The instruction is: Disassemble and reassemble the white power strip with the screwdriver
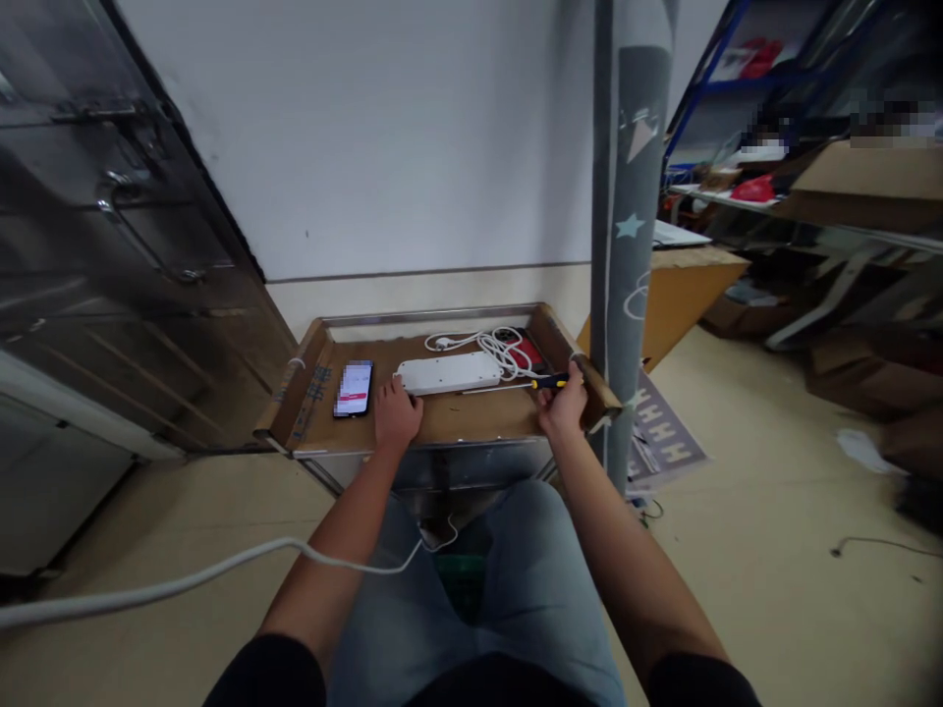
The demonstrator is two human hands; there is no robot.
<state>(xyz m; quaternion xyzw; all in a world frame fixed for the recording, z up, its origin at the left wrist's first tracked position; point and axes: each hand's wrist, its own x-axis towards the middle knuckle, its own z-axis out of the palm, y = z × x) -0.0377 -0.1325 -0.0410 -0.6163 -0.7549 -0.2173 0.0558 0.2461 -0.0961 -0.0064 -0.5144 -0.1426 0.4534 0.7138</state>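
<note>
Near the tray's (pixel 482 419) right edge: screwdriver (pixel 551 381).
My right hand (pixel 564 401) grips it; left hand (pixel 397 412) touches the power strip (pixel 448 373), grip indeterminate.

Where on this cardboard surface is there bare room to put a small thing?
Bare cardboard shows in front of the white power strip, between the left hand and the right hand holding a screwdriver. Another patch lies behind the phone, toward the back rim. Crowded: the right rear corner, with white cable and a red item.
</note>
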